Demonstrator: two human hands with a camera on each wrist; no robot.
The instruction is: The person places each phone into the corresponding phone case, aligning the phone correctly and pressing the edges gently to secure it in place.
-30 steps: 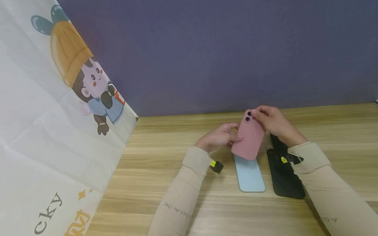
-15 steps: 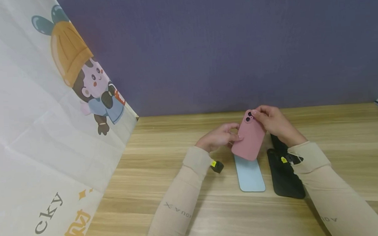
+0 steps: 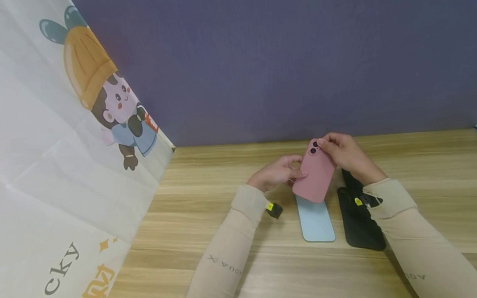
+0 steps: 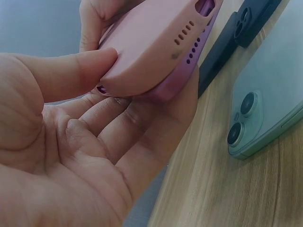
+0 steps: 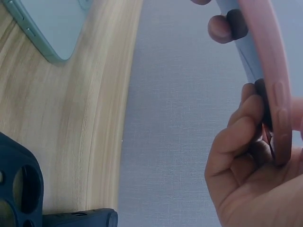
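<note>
Both hands hold a pink phone case (image 3: 314, 179) tilted above the table, its two-lens camera corner at the top. A purple phone (image 4: 182, 80) sits in it, and at the bottom end its edge sticks out past the case's rim. My left hand (image 3: 276, 171) pinches the lower left side, thumb on the case's back and fingers underneath. My right hand (image 3: 347, 156) grips the upper right corner, thumb beside the lenses. In the right wrist view its fingers curl against the phone's front. A light blue phone (image 3: 316, 223) lies face down below, partly covered by the case.
A black phone case (image 3: 359, 226) lies right of the light blue phone, partly under the right wrist. Another dark flat piece (image 3: 351, 180) lies behind it. A grey-blue wall (image 3: 259, 69) rises at the table's back edge; a printed white sheet (image 3: 45, 151) stands left.
</note>
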